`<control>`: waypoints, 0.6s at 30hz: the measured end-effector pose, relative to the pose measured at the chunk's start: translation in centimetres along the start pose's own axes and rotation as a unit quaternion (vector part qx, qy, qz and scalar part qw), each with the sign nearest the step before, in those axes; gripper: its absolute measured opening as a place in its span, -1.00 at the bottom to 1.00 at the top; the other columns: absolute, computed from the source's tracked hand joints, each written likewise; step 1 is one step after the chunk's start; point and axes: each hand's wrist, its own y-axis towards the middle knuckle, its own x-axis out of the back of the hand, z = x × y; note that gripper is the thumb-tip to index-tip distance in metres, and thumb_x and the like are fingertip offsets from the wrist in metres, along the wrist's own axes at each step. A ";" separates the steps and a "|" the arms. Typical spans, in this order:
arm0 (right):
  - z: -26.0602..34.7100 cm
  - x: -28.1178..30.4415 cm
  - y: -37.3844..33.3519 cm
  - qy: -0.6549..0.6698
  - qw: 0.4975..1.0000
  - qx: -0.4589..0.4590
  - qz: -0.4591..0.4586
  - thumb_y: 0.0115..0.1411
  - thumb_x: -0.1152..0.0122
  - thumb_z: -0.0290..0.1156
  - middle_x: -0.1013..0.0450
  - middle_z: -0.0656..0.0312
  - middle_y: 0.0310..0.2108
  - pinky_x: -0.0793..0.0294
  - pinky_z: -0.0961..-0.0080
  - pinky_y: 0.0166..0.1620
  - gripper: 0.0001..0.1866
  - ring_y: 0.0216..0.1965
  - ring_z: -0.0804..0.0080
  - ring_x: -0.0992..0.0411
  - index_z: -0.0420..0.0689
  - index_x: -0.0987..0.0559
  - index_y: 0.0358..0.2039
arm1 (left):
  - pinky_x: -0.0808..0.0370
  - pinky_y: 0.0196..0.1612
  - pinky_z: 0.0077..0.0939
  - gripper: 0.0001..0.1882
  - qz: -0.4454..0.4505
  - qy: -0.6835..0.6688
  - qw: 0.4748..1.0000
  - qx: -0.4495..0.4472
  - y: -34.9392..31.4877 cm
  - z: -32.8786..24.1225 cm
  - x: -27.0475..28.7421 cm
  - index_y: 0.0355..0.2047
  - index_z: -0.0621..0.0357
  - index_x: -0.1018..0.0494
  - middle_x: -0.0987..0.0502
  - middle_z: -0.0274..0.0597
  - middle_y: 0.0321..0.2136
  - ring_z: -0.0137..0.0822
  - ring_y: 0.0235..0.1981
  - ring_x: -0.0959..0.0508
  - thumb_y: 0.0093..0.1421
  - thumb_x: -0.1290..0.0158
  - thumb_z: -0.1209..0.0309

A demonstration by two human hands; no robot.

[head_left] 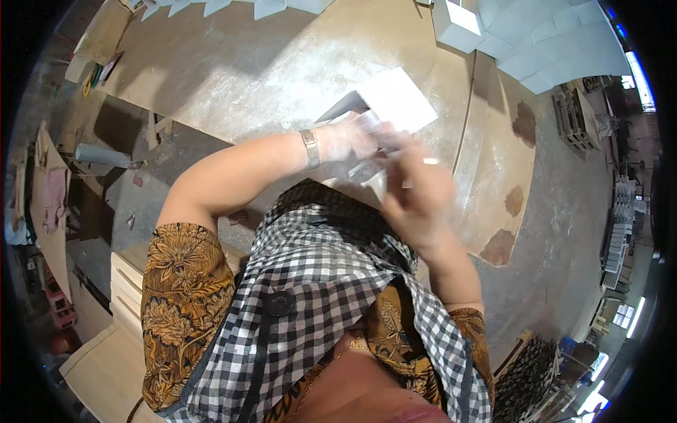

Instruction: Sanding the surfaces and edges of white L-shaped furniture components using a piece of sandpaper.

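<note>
A white box [398,100] with one shaded side stands on the worktable in front of me. My left hand [351,137], a watch on its wrist, is closed at the near edge of this box; its fingertips are partly hidden. Close beside it, my right hand [422,182] is smeared by motion, so its fingers cannot be made out. Between and below the hands shows a blurred pale, shiny piece [365,169], whose kind I cannot tell. Whether the right hand holds it is unclear.
The brown worktable [233,70] has white dusty smears and a seam on the right. White boxes [543,42] are massed at the far right, with another row [229,5] along the far edge. A grey roll [104,154] lies at the left; stacked pallets [575,118] stand beyond on the right.
</note>
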 end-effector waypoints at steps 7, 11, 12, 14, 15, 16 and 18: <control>-7.5 -3.4 4.1 -0.039 0.974 -0.218 0.042 -0.10 -0.04 -0.58 -0.40 0.03 -0.59 -0.36 0.24 -0.44 -0.78 -0.51 0.05 -0.40 -0.14 -0.44 -0.35 | -0.34 -0.02 -0.37 -0.63 -0.070 -0.282 0.951 0.102 0.5 -0.1 -1.9 0.00 0.28 -0.23 -0.35 -0.02 -0.07 -0.23 -0.02 -0.35 0.15 0.13 0.51; -0.5 -4.3 2.8 -0.025 0.991 -0.106 0.072 -0.12 -0.01 -0.62 -0.38 0.03 -0.60 -0.37 0.21 -0.44 -0.75 -0.48 0.01 -0.40 -0.15 -0.43 -0.35 | -0.27 0.07 -0.41 -0.58 -0.058 -0.593 0.796 0.105 -1.2 0.4 -2.2 0.07 0.19 -0.14 -0.30 -0.12 0.00 -0.33 0.00 -0.33 0.19 0.16 0.46; -0.1 -3.8 2.2 0.008 0.988 -0.094 0.119 -0.14 -0.03 -0.65 -0.39 0.01 -0.56 -0.37 0.31 -0.46 -0.73 -0.52 0.08 -0.41 -0.17 -0.45 -0.35 | -0.26 0.09 -0.39 -0.58 -0.053 -0.622 0.778 0.066 -1.7 0.6 -2.3 0.08 0.17 -0.14 -0.29 -0.12 0.01 -0.33 0.01 -0.32 0.19 0.16 0.45; -0.4 -2.6 2.1 0.073 0.984 -0.098 0.128 -0.14 -0.08 -0.68 -0.45 0.04 -0.49 -0.41 0.39 -0.43 -0.75 -0.49 0.18 -0.45 -0.19 -0.46 -0.37 | -0.24 0.12 -0.36 -0.56 -0.054 -0.669 0.741 -0.008 -2.2 1.3 -2.2 0.09 0.14 -0.13 -0.29 -0.11 0.03 -0.33 0.04 -0.30 0.19 0.15 0.42; -0.6 -1.9 2.5 0.100 0.983 -0.117 0.096 -0.13 -0.11 -0.68 -0.49 0.09 -0.45 -0.45 0.37 -0.39 -0.77 -0.42 0.22 -0.49 -0.18 -0.44 -0.39 | -0.24 0.10 -0.46 -0.57 -0.093 -0.274 0.949 -0.124 -0.5 4.7 -5.7 0.08 0.19 -0.15 -0.27 -0.19 0.03 -0.32 0.06 -0.27 0.17 0.17 0.53; -1.7 -1.1 3.4 0.073 0.991 -0.105 -0.047 -0.08 -0.15 -0.66 -0.52 0.14 -0.38 -0.46 0.52 -0.45 -0.85 -0.45 0.42 -0.52 -0.20 -0.45 -0.45 | -0.22 0.11 -0.42 -0.58 -0.106 -0.304 0.946 0.031 -1.4 -1.1 -1.3 0.05 0.23 -0.20 -0.28 -0.08 0.02 -0.24 0.10 -0.24 0.13 0.19 0.53; -3.8 0.8 6.0 -0.065 0.981 -0.119 -0.137 -0.03 -0.12 -0.63 -0.50 0.11 -0.47 -0.36 0.50 -0.59 -0.91 -0.60 0.37 -0.45 -0.18 -0.49 -0.46 | -0.22 0.10 -0.42 -0.58 0.009 0.068 0.997 0.019 -0.4 -1.3 -0.1 0.01 0.27 -0.24 -0.27 0.04 0.02 -0.16 0.09 -0.25 0.10 0.18 0.51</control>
